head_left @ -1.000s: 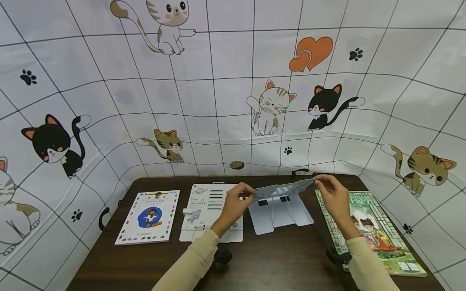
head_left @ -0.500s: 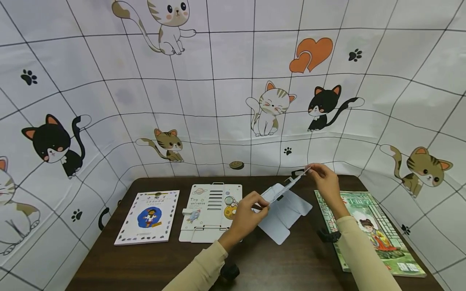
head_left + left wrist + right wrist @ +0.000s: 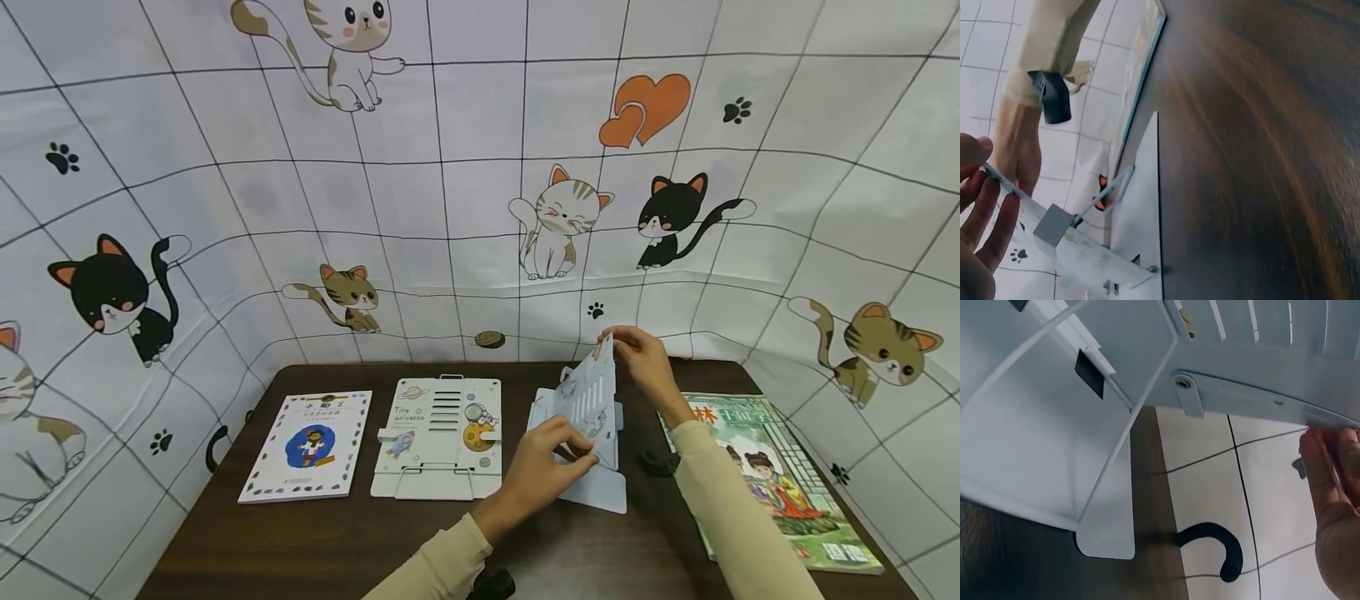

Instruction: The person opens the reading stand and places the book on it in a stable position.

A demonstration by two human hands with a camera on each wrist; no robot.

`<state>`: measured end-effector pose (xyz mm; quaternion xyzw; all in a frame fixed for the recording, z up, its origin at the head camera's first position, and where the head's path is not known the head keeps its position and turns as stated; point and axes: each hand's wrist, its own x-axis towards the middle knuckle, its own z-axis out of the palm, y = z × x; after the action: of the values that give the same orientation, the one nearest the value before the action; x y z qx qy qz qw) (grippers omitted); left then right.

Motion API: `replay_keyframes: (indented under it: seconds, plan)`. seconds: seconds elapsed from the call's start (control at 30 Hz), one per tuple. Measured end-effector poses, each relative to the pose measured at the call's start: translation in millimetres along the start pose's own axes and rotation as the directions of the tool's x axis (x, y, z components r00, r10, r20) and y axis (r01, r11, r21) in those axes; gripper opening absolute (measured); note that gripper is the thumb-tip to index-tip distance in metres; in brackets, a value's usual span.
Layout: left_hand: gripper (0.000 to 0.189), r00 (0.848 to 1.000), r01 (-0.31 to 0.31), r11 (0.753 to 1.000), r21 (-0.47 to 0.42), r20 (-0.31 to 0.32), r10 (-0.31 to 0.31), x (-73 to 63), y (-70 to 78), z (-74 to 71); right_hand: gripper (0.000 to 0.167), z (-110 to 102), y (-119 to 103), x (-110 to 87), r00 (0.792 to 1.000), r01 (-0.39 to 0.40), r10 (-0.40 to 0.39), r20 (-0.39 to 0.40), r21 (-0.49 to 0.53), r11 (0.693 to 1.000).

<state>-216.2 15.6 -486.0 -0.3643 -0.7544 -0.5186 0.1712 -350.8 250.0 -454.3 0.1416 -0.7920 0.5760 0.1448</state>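
Observation:
A white metal book stand [image 3: 594, 400] stands part-unfolded on the table, its slotted panel raised and turned nearly edge-on in the head view. My left hand [image 3: 551, 462] pinches the panel's near edge between thumb and fingers. At the panel's top corner, my right hand [image 3: 643, 360] pinches the other edge. The right wrist view looks at the stand's back: a bent wire support [image 3: 1127, 431], a black pad [image 3: 1089, 375] and a flat base plate [image 3: 1107, 519]. In the left wrist view, the base plate [image 3: 1138, 206] lies along the dark tabletop.
To the left lies a folded stand [image 3: 408, 483] printed "Tiny universe". Beyond it is a white booklet [image 3: 262, 479] with a blue circle. A green illustrated magazine [image 3: 806, 500] lies at the right, partly under my right forearm. Behind the table [image 3: 300, 550] hangs a cat-patterned sheet [image 3: 480, 200].
Both hands have turned the stand, swinging its printed front toward the left. My left hand has come nearer and to the right; my right hand has moved left and farther back.

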Motion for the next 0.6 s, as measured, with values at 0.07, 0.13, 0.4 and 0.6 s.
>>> replay_keyframes:
  seconds: [0.07,0.13,0.4,0.6]
  plan:
    - [0.013,1.0,0.005,1.0,-0.006,0.011,-0.005,0.6,3.7,1.3,0.029,4.6,-1.8,3.8,1.0,-0.007,0.008,0.026,-0.018,1.0]
    - [0.014,1.0,0.015,1.0,-0.013,0.015,-0.015,1.9,6.3,2.9,0.029,8.6,-3.9,7.7,0.999,-0.009,0.011,0.043,-0.048,0.999]
    - [0.019,0.998,0.056,0.998,-0.006,0.013,-0.056,5.9,7.2,13.3,0.03,22.4,-9.0,20.2,0.99,-0.036,0.047,0.136,-0.084,0.996]
    - [0.021,0.996,0.084,0.996,-0.007,0.004,-0.084,6.7,7.2,17.2,0.031,33.1,-12.1,24.7,0.981,-0.04,0.049,0.19,-0.047,0.998]
